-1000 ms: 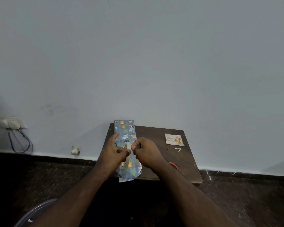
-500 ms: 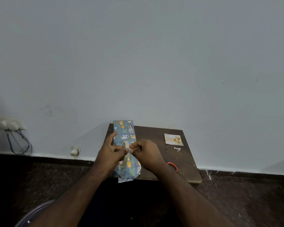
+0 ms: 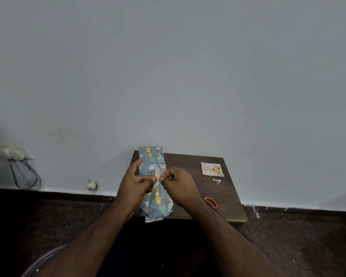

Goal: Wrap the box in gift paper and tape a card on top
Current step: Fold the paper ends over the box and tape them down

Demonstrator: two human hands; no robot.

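In front of me a small dark brown wooden table (image 3: 190,162) stands against the wall on the dark speckled floor (image 3: 300,242). On its left side lies the long box wrapped in blue animal-print paper (image 3: 152,156), its near end overhanging the edge. At far right lies a cream birthday card (image 3: 212,169), with white scraps (image 3: 217,181) just before it and red-handled scissors (image 3: 211,201) nearer me.

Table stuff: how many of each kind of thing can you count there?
Wrapped box: 1
Roll of tape, held by the left hand and right hand: 1
Birthday card: 1
Red scissors handle: 1
Small white scraps: 2
Total: 6
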